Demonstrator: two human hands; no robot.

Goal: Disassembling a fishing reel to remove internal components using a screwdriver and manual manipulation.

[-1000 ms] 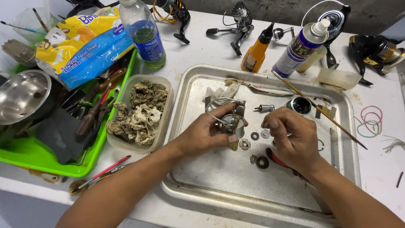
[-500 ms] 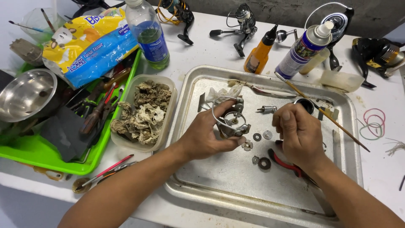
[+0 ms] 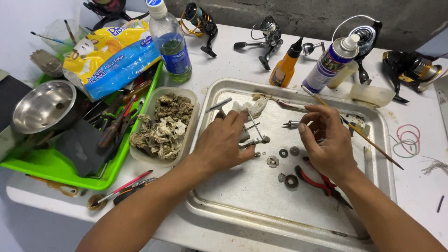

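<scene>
My left hand rests on the steel tray and grips a small metal fishing-reel body with a thin wire arm. My right hand hovers over the tray to the right of it, fingers loosely curled and apart, with nothing seen in it. Between the hands lie several small washers and gears. A short metal shaft lies just left of the right fingers. Red-handled pliers lie partly under the right wrist. A crumpled tissue sits beyond the left fingers.
A clear tub of dirty tissue stands left of the tray, beside a green tray of tools and a steel bowl. A water bottle, orange oil bottle, spray can and several reels stand behind.
My left hand has lowered the reel body toward the tray's left side. My right hand has pulled away from it to the right and its fingers have spread.
</scene>
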